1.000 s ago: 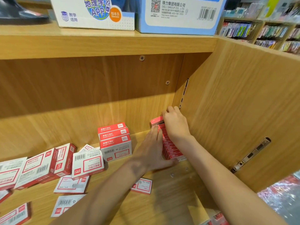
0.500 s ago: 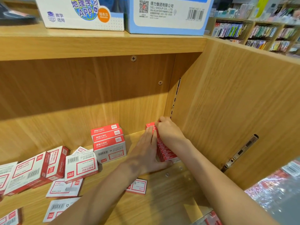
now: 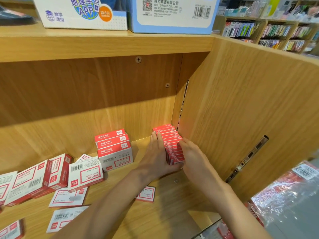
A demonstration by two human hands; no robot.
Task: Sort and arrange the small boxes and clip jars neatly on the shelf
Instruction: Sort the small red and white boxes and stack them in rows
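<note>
Wood-grain shelf [image 3: 155, 213], hands flanking cardboard boxes [image 3: 172, 145]

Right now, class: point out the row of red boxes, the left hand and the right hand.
row of red boxes [image 3: 170, 138], head view, top edges.
left hand [image 3: 156, 157], head view, back.
right hand [image 3: 193, 156], head view, back.

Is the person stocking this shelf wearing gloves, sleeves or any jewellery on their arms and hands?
No. Both the left hand and the right hand are bare, with no gloves. Both forearms are uncovered as far as the picture shows, so no sleeve is in view. No ring, watch or bracelet shows on the fingers or wrists.
</note>
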